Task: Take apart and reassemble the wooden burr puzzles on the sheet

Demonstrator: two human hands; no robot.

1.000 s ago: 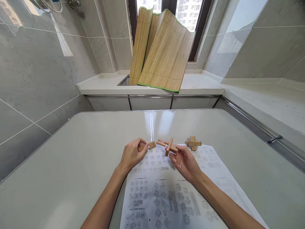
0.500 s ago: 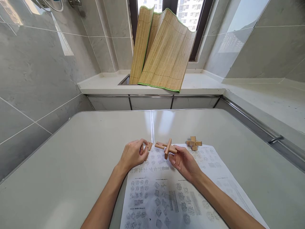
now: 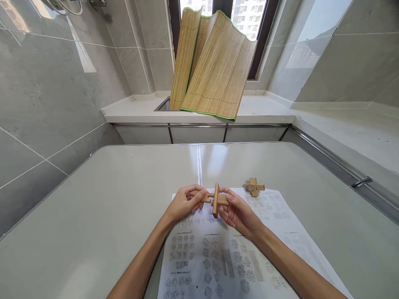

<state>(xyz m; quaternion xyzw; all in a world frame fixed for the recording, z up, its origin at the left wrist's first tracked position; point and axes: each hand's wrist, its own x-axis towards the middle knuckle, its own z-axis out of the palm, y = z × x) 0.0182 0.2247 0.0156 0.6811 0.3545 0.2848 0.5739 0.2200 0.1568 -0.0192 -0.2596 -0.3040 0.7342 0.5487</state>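
My right hand [image 3: 240, 211] is closed on small wooden puzzle pieces. One upright wooden piece [image 3: 216, 201] crosses a flat piece [image 3: 222, 199], whose right end sits between the thumb and fingers. My left hand [image 3: 186, 204] is closed too, its thumb and fingertips pinching a notched wooden piece [image 3: 205, 199] just left of the upright one. Whether that notched piece is separate or part of the crossed pieces, I cannot tell. Under both hands lies a printed sheet [image 3: 215, 245] with rows of small puzzle drawings.
An assembled wooden cross puzzle [image 3: 254, 187] rests at the sheet's far right edge. The pale table [image 3: 93, 216] has a seam down its middle. Beyond it, a folded bamboo mat [image 3: 218, 70] leans against the window on a white ledge [image 3: 268, 110].
My left hand has moved right, up to the crossed pieces. My right hand has lowered them slightly and tipped the upright piece a little.
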